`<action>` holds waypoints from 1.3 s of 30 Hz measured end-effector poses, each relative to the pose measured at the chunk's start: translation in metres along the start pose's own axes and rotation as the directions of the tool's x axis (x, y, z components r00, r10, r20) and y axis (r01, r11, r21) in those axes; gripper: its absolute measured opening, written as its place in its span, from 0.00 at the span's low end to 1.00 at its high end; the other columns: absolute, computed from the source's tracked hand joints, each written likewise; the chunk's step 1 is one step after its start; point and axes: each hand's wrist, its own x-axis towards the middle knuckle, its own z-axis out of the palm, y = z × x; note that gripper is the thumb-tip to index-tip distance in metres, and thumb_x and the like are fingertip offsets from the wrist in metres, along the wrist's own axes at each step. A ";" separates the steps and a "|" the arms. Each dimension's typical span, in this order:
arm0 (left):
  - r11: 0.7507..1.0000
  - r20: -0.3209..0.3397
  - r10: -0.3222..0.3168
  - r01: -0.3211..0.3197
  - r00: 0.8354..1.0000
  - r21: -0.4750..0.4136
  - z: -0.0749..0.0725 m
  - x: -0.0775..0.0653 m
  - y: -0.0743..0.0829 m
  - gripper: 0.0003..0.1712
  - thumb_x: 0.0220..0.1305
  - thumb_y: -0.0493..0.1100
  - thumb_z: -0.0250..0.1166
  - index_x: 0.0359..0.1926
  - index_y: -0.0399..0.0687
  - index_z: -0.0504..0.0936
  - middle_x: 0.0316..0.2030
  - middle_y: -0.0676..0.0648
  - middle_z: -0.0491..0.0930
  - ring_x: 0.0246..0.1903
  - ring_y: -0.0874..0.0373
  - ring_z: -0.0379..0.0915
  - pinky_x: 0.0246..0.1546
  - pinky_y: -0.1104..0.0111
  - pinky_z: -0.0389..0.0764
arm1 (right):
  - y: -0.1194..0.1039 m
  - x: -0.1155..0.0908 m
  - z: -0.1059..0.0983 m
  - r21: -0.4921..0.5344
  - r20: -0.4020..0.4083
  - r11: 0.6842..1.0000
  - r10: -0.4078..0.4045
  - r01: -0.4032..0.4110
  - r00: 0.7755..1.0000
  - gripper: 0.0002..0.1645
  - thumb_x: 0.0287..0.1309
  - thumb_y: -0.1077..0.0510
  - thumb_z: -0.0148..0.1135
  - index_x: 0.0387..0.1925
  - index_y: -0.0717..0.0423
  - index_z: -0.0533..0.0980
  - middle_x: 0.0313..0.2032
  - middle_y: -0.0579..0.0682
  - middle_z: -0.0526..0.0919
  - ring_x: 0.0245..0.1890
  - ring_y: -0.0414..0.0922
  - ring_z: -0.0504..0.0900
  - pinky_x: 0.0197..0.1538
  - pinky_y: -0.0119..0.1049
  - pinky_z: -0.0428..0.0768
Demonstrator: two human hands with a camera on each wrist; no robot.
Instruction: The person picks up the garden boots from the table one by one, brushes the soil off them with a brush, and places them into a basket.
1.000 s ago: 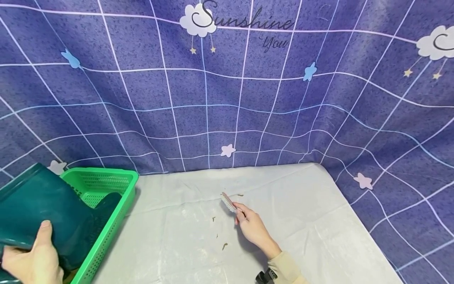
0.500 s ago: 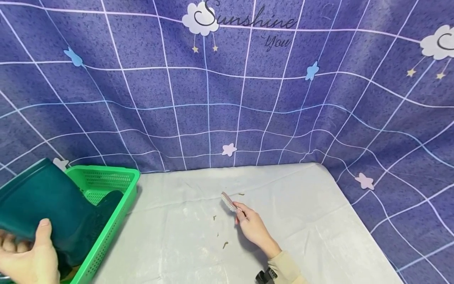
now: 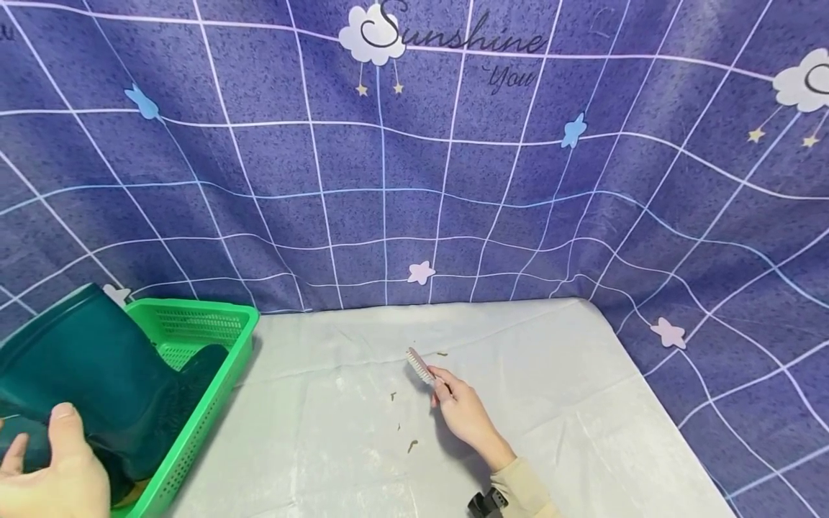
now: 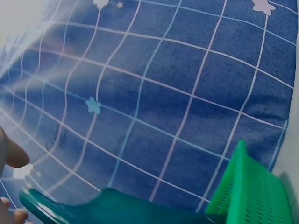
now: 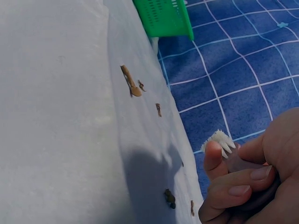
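A dark teal rubber boot (image 3: 97,360) lies in the green basket (image 3: 241,352), its wide shaft leaning out over the left side. My left hand (image 3: 55,475) is beside the shaft with thumb and fingers spread apart, nothing gripped between them. More teal rubber shows behind those fingers. In the left wrist view the boot's rim (image 4: 44,207) appears close to my fingers. Over the table my right hand (image 3: 468,414) grips a small scrub brush (image 3: 421,365) by its handle, white bristles (image 5: 218,140) facing left and downward. Its shadow falls on the cloth below.
Several brown bits of dirt (image 3: 412,446) are scattered on the white cloth (image 3: 324,432) left of and beyond the brush. A blue gridded curtain (image 3: 401,165) hangs along the back and right sides. The basket stands at the table's left.
My left hand has let go of the boot's shaft, its fingers loosening and drawing slightly left. The boot stays in the basket. My right hand with the brush holds nearly still.
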 end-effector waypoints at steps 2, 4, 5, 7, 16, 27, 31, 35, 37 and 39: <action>0.999 -0.030 -0.037 0.038 0.999 0.012 -0.002 -0.009 0.007 0.41 0.71 0.62 0.63 0.78 0.54 0.65 0.75 0.54 0.70 0.71 0.69 0.61 0.81 0.71 0.54 | -0.001 -0.001 -0.002 -0.006 -0.006 1.000 0.003 -0.003 1.000 0.24 0.84 0.56 0.48 0.72 0.54 0.75 0.31 0.52 0.86 0.28 0.37 0.74 0.38 0.33 0.72; 0.998 -0.044 0.039 -0.041 0.998 -0.042 -0.002 -0.016 0.012 0.37 0.72 0.57 0.63 0.77 0.51 0.67 0.74 0.54 0.71 0.71 0.67 0.61 0.80 0.71 0.55 | -0.003 -0.002 -0.005 -0.007 -0.009 1.000 0.007 -0.007 1.000 0.24 0.84 0.56 0.48 0.72 0.54 0.75 0.31 0.52 0.86 0.26 0.38 0.73 0.35 0.33 0.72; 0.989 -0.056 0.112 -0.117 0.992 -0.093 -0.002 -0.020 0.013 0.34 0.72 0.53 0.63 0.75 0.50 0.70 0.72 0.54 0.72 0.70 0.66 0.63 0.79 0.72 0.57 | -0.004 -0.003 -0.007 -0.007 -0.010 1.000 0.011 -0.011 1.000 0.24 0.84 0.56 0.48 0.72 0.54 0.75 0.31 0.52 0.86 0.25 0.38 0.72 0.33 0.33 0.71; 0.941 -0.075 0.269 -0.279 0.960 -0.193 -0.002 -0.028 0.015 0.29 0.71 0.45 0.63 0.70 0.46 0.75 0.66 0.57 0.75 0.66 0.66 0.67 0.74 0.72 0.63 | -0.004 -0.006 -0.011 -0.011 -0.016 1.000 0.017 -0.017 1.000 0.24 0.84 0.56 0.48 0.73 0.54 0.75 0.31 0.52 0.86 0.23 0.37 0.70 0.31 0.33 0.70; 0.645 0.021 0.588 -0.453 0.809 -0.616 0.007 -0.067 0.016 0.13 0.57 0.26 0.68 0.43 0.21 0.86 0.44 0.53 0.89 0.48 0.61 0.84 0.56 0.76 0.81 | 0.011 -0.022 -0.032 -0.052 -0.067 0.998 0.038 -0.042 0.997 0.23 0.83 0.57 0.50 0.71 0.53 0.76 0.28 0.48 0.84 0.20 0.35 0.68 0.30 0.31 0.69; 0.669 0.437 0.739 -0.636 0.514 -0.384 0.029 -0.098 -0.052 0.16 0.55 0.24 0.73 0.46 0.36 0.90 0.50 0.49 0.88 0.56 0.78 0.74 0.56 0.85 0.72 | 0.040 -0.066 -0.059 -0.069 -0.121 0.980 0.178 -0.188 0.977 0.23 0.83 0.56 0.50 0.72 0.52 0.76 0.28 0.42 0.82 0.20 0.35 0.66 0.30 0.31 0.69; 0.664 0.506 0.727 -0.663 0.464 -0.345 0.031 -0.108 -0.067 0.19 0.52 0.25 0.74 0.46 0.41 0.90 0.49 0.44 0.88 0.55 0.82 0.71 0.55 0.88 0.70 | 0.048 -0.084 -0.070 -0.119 -0.143 0.966 0.212 -0.229 0.967 0.24 0.84 0.55 0.49 0.73 0.53 0.75 0.29 0.42 0.82 0.21 0.39 0.68 0.32 0.33 0.71; 0.670 0.562 0.699 -0.681 0.442 -0.296 0.032 -0.117 -0.077 0.19 0.53 0.27 0.76 0.46 0.45 0.90 0.50 0.46 0.88 0.55 0.83 0.69 0.54 0.90 0.67 | 0.051 -0.099 -0.079 -0.292 -0.203 0.929 0.170 -0.226 0.964 0.24 0.82 0.55 0.51 0.72 0.55 0.76 0.46 0.58 0.91 0.39 0.55 0.90 0.44 0.50 0.88; 0.686 0.599 0.664 -0.683 0.446 -0.251 0.031 -0.121 -0.081 0.19 0.53 0.28 0.76 0.46 0.47 0.90 0.51 0.49 0.88 0.55 0.84 0.67 0.53 0.89 0.66 | 0.051 -0.105 -0.084 -0.368 -0.230 0.898 0.161 -0.239 0.960 0.24 0.82 0.56 0.52 0.71 0.55 0.77 0.54 0.63 0.89 0.48 0.64 0.90 0.46 0.61 0.88; 0.701 0.634 0.627 -0.683 0.453 -0.206 0.029 -0.123 -0.083 0.19 0.54 0.30 0.77 0.46 0.50 0.90 0.52 0.52 0.88 0.55 0.85 0.66 0.52 0.88 0.67 | 0.051 -0.110 -0.089 -0.402 -0.230 0.875 0.190 -0.271 0.954 0.24 0.81 0.56 0.51 0.71 0.56 0.76 0.51 0.64 0.90 0.45 0.65 0.91 0.42 0.62 0.88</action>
